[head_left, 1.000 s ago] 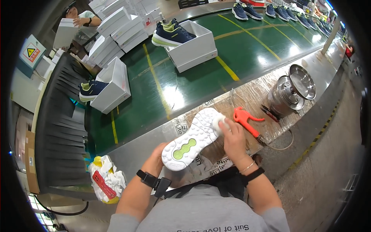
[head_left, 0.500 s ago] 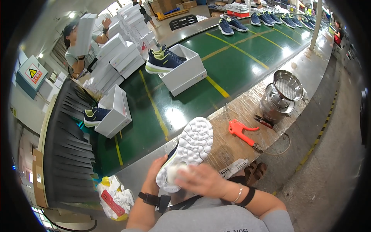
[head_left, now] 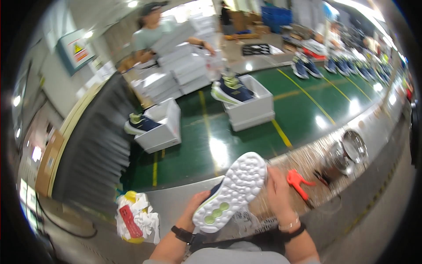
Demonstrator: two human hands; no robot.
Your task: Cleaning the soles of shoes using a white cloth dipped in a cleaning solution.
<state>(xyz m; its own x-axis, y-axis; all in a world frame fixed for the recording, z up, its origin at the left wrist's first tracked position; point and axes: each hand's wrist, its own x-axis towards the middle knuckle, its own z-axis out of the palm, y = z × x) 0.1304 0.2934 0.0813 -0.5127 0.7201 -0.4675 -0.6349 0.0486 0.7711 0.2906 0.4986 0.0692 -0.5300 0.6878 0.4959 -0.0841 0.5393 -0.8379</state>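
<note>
A dark blue sneaker (head_left: 233, 193) is tilted with its white, knobbed sole facing me; two light green patches show near the heel. My left hand (head_left: 195, 209) grips it along its left side, by the heel half, with the fingertips hidden behind the upper. Beside the toe, at the sneaker's right edge, is my right hand (head_left: 278, 191), fingers bent together and slightly blurred. Whatever lies within that hand is hidden from view.
Two white boxes (head_left: 252, 115) (head_left: 165, 136) with sneakers stand on the green conveyor belt (head_left: 193, 167). On the ledge, right, are a red-orange air gun (head_left: 299, 182) and a metal pot (head_left: 338, 158). White scraps (head_left: 145, 215) lie lower left. A co-worker (head_left: 154, 33) handles stacked boxes.
My right hand has moved from the heel of the sole to beside the toe. The white wad under it is out of sight, and the green heel patches now show. My view has shifted left.
</note>
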